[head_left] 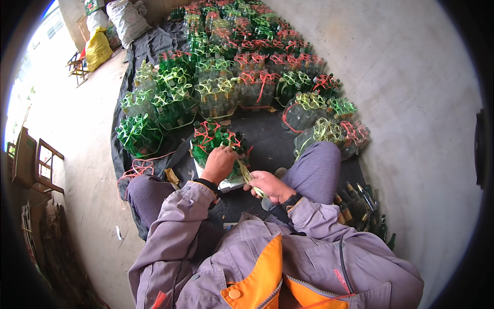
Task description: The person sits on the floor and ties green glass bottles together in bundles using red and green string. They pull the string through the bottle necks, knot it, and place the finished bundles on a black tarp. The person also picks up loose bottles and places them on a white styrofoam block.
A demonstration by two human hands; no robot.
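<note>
In front of me a cluster of green glass bottles (200, 152) stands upright, with red plastic twine (204, 137) woven around its necks. My left hand (219, 165) rests over the near side of the cluster, its fingers pinched at pale yellow-green plastic twine beside the necks. Lower and to the right, my right hand (272, 187) grips a gathered length of that yellow-green twine (245, 172), which slants down from the bottles. A white slab (232, 186) shows under the cluster. My left hand hides some of the bottles.
Many tied bottle bundles (216, 94) stand ahead on a black ground sheet (254, 129). Loose bottles (357, 204) lie by my right knee. Red twine (139, 170) is heaped near my left knee. Wooden furniture (38, 166) stands left; filled sacks (125, 21) are at the back left.
</note>
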